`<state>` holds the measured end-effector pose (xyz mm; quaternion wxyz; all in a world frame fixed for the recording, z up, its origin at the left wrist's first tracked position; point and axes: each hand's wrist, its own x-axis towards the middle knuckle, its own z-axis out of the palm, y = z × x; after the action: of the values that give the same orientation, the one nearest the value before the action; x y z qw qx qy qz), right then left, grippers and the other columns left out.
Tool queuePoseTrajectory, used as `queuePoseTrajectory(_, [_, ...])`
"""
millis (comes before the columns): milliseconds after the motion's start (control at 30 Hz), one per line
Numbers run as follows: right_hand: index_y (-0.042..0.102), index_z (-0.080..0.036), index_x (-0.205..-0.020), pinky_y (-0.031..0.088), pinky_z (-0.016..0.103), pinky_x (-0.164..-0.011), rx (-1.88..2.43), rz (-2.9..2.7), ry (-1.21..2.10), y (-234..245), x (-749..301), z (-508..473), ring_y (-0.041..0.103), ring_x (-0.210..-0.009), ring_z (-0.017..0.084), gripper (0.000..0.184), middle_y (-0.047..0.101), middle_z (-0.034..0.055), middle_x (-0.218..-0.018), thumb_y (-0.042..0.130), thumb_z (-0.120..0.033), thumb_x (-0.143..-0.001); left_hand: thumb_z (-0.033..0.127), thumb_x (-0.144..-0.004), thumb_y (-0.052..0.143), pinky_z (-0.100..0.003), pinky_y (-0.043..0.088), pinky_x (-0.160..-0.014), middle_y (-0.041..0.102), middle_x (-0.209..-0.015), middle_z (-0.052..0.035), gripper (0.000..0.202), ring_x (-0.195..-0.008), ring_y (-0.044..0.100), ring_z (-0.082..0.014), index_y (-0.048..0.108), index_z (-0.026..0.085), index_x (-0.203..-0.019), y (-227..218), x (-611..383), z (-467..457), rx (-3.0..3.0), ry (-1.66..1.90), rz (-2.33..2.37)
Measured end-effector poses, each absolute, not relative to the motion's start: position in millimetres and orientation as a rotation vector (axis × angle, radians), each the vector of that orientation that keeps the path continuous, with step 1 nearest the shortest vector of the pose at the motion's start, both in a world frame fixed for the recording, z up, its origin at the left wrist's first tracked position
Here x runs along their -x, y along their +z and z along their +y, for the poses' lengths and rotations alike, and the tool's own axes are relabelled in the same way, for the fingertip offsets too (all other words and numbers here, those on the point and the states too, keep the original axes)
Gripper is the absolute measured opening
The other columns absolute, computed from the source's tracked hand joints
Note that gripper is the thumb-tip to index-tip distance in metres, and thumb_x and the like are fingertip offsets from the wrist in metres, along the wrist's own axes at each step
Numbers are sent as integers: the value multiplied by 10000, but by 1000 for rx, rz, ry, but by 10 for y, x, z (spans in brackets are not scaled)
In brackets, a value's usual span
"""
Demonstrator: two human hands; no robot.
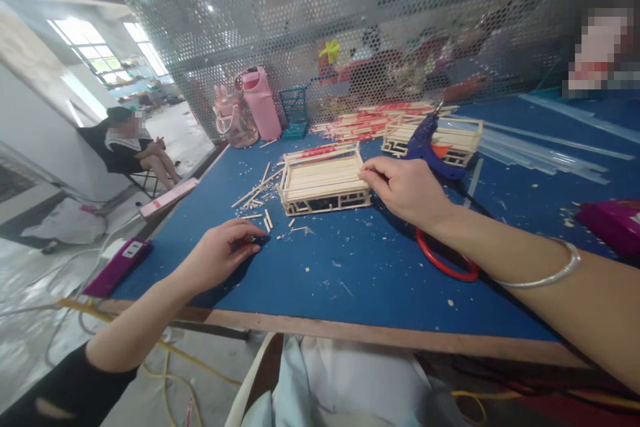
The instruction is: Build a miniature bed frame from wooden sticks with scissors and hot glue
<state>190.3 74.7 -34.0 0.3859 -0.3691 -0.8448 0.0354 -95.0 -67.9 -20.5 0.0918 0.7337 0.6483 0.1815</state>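
A small frame built of thin wooden sticks (323, 181) stands on the blue table (350, 273). My right hand (406, 188) pinches the frame's right edge with fingers closed on a stick. My left hand (223, 253) rests on the table nearer to me, fingers curled round a small dark object (260, 239). Loose wooden sticks (257, 195) and chips lie left of the frame. A silver bangle (555, 272) is on my right wrist.
A blue glue gun (425, 140) rests beside a second stick frame (450, 137). Red-handled scissors (443, 260) lie under my right forearm. Clear glue sticks (540, 153), a pile of chopsticks (370, 121), pink bottles (263, 103), a perforated screen behind. A person sits far left.
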Motion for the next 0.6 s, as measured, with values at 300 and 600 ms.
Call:
queuePoseTrajectory(300, [687,-176,-842,412,263,-605,938,-2141,34,-352,-1895,732,622,-635,161,288,715,50,-748,426,-292,-881,351,-761,493,-269,478,-685,628,-816,-42,302,-676,564,-153,684,191,-932,-238,1080,-405,-2224,613,2226])
queuePoseTrajectory(600, [685,-188,-856,409,280,-569,1042,-2169,41,-335,-1898,687,613,-577,174,259,703,49,-690,451,-296,-879,391,-864,429,-286,471,-797,697,-897,-61,320,-827,622,-181,688,203,-858,-318,1260,-352,-2250,521,2083])
